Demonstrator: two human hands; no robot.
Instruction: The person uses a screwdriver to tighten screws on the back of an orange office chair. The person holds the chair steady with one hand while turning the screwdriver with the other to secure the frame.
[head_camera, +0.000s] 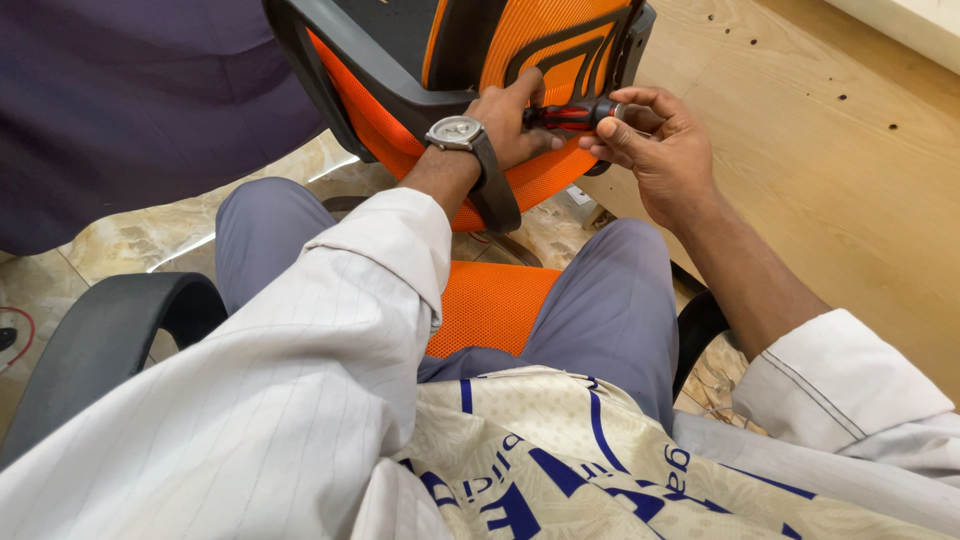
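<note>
Hands (575, 125) gripping ribbed red-black screwdriver (570, 116), against orange mesh chair back (545, 40)

Left hand (512, 122), watch (457, 133) on wrist, grips shaft end of red-and-black screwdriver (568, 116), pressed against orange mesh chair back (545, 40). Right hand (655, 145) closes fingers round the handle end. Person seated on orange chair seat (490, 305); black armrest (110, 345) at left, wooden board (830, 150) at right

You look to be in an office or furniture workroom, orange mesh office chair back (560, 40) before you, black armrest (110, 340), wooden desk panel (800, 150), glossy marble-tile floor (130, 240)
</note>
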